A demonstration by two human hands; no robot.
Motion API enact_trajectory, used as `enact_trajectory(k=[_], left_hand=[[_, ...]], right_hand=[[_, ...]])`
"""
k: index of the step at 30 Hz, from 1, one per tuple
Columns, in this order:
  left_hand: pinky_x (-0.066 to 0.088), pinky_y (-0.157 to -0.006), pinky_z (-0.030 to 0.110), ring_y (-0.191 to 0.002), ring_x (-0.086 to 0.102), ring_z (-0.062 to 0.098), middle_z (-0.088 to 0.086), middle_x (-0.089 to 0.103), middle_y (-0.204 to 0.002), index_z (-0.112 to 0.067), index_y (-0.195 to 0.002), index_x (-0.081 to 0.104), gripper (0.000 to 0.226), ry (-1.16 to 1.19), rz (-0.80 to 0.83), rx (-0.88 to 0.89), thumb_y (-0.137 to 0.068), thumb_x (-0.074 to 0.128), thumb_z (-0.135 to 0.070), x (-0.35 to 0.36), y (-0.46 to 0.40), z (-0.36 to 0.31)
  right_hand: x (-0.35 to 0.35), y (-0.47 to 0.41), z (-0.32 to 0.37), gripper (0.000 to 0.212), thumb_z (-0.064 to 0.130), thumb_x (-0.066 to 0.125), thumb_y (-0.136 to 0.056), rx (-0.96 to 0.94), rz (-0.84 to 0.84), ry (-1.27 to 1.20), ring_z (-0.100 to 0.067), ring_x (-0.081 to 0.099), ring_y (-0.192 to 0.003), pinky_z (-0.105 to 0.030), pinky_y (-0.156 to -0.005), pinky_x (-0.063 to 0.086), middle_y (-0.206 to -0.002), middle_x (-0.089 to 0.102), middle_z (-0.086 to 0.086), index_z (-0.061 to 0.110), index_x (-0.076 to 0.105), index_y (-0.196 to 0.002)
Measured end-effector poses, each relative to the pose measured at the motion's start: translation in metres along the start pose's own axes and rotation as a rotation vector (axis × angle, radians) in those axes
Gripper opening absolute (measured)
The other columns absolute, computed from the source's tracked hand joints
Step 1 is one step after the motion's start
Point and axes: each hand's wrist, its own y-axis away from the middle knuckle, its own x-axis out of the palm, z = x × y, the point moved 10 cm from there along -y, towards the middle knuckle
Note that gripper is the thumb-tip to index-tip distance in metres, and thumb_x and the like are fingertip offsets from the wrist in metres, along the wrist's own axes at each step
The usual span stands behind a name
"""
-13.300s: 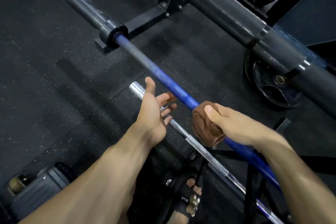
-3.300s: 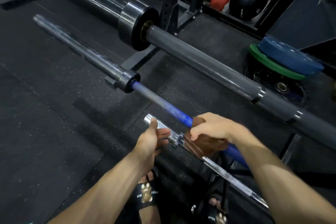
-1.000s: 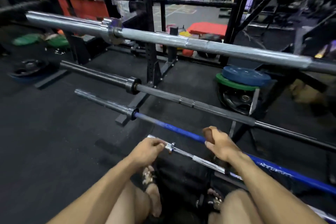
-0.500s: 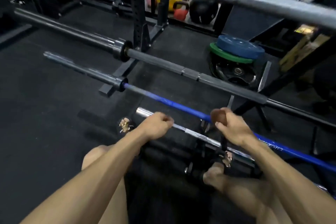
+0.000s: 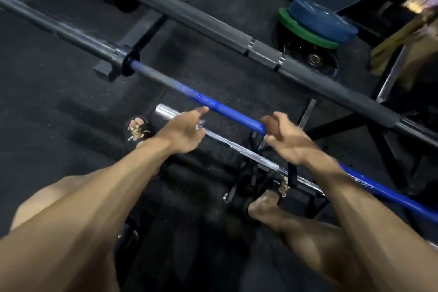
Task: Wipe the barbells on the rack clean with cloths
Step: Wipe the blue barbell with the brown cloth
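right hand (image 5: 288, 141) grips brown cloth (image 5: 270, 125) on blue barbell (image 5: 227, 111); left hand (image 5: 183, 131) loose (blurred).

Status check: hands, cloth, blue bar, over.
Left hand open, fingers out over the chrome bar. Right hand grips brown cloth on the blue barbell. Nothing blocking the blue shaft.

Your forearms are bare, no sleeves; your legs are bare too. You wear black open-toed slide sandals (image 5: 139, 131) with gold paw-shaped emblems and small white lettering, at 9 and 5 o'clock.
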Motion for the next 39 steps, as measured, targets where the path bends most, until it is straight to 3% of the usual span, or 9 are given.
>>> enact_trajectory(k=[6,10,14,16,18,22,29,35,39], left_hand=[[0.029,-0.113,0.031,-0.139,0.045,0.026,0.007,0.048,-0.151,-0.03,-0.163,0.016,0.072,-0.1,0.016,-0.028,-0.102,0.055,-0.028,-0.021,-0.02,0.004],[0.025,-0.119,0.032,-0.143,0.04,0.027,0.006,0.048,-0.153,-0.026,-0.162,0.016,0.068,-0.117,0.025,-0.04,-0.104,0.051,-0.028,-0.026,-0.034,0.005],[0.024,-0.121,0.034,-0.144,0.039,0.027,0.006,0.048,-0.153,-0.027,-0.161,0.021,0.064,-0.136,0.029,-0.046,-0.104,0.05,-0.029,-0.028,-0.042,0.007],[0.024,-0.121,0.034,-0.144,0.039,0.026,0.005,0.049,-0.152,-0.029,-0.161,0.023,0.063,-0.145,0.033,-0.047,-0.104,0.05,-0.03,-0.028,-0.043,0.009],[0.027,-0.12,0.036,-0.141,0.043,0.027,0.004,0.05,-0.151,-0.032,-0.16,0.026,0.062,-0.126,0.019,-0.051,-0.103,0.051,-0.03,-0.03,-0.044,0.011],[0.038,-0.114,0.041,-0.126,0.055,0.028,0.003,0.06,-0.137,-0.036,-0.155,0.036,0.06,-0.075,-0.021,-0.052,-0.098,0.054,-0.031,-0.032,-0.048,0.018],[0.04,-0.112,0.036,-0.111,0.061,0.024,-0.006,0.065,-0.103,-0.032,-0.149,0.047,0.052,-0.015,-0.047,-0.052,-0.097,0.057,-0.026,-0.039,-0.045,0.012],[0.039,-0.081,0.014,-0.085,0.056,0.014,-0.006,0.063,-0.106,-0.029,-0.144,0.055,0.043,0.096,-0.085,-0.07,-0.101,0.056,-0.023,-0.041,-0.041,0.011],[0.035,-0.065,0.005,-0.064,0.051,0.006,0.0,0.061,-0.097,-0.031,-0.142,0.056,0.04,0.136,-0.119,-0.088,-0.102,0.055,-0.024,-0.042,-0.041,0.011]], right_hand=[[0.008,0.012,0.014,0.057,0.026,0.063,-0.08,-0.263,-0.115,0.125,-0.031,0.051,-0.11,-0.049,-0.097,0.043,-0.116,0.054,-0.005,0.014,0.045,-0.133],[0.025,0.021,0.005,0.083,0.037,0.046,-0.082,-0.272,-0.137,0.141,-0.032,0.032,-0.145,-0.056,-0.118,0.027,-0.157,0.035,-0.013,0.006,0.025,-0.157],[0.023,0.022,-0.014,0.09,0.045,0.041,-0.084,-0.204,-0.126,0.143,-0.026,0.015,-0.156,-0.043,-0.126,0.018,-0.168,0.016,-0.013,0.008,0.014,-0.162],[0.021,0.011,-0.011,0.093,0.05,0.04,-0.081,-0.153,-0.127,0.187,-0.031,0.027,-0.15,-0.044,-0.123,0.026,-0.162,0.03,-0.017,0.006,0.021,-0.159],[0.02,0.0,0.0,0.082,0.049,0.051,-0.08,-0.122,-0.167,0.288,-0.039,0.05,-0.123,-0.048,-0.108,0.038,-0.133,0.053,-0.018,0.006,0.034,-0.148],[0.018,-0.022,0.012,0.075,0.044,0.063,-0.081,0.001,-0.149,0.313,-0.035,0.059,-0.108,-0.048,-0.096,0.046,-0.121,0.058,-0.01,0.017,0.035,-0.145],[0.028,-0.057,0.059,0.042,0.041,0.062,-0.088,-0.119,-0.07,0.394,-0.032,0.062,-0.094,-0.04,-0.077,0.043,-0.108,0.064,-0.001,0.023,0.047,-0.123],[0.013,-0.018,0.004,0.091,0.055,0.077,-0.077,-0.067,-0.239,0.17,-0.028,0.052,-0.119,-0.041,-0.104,0.042,-0.133,0.055,-0.003,0.022,0.035,-0.15],[0.015,-0.008,-0.016,0.068,0.044,0.082,-0.074,-0.013,-0.344,0.176,-0.03,0.057,-0.105,-0.041,-0.096,0.046,-0.113,0.061,-0.007,0.014,0.053,-0.127]])
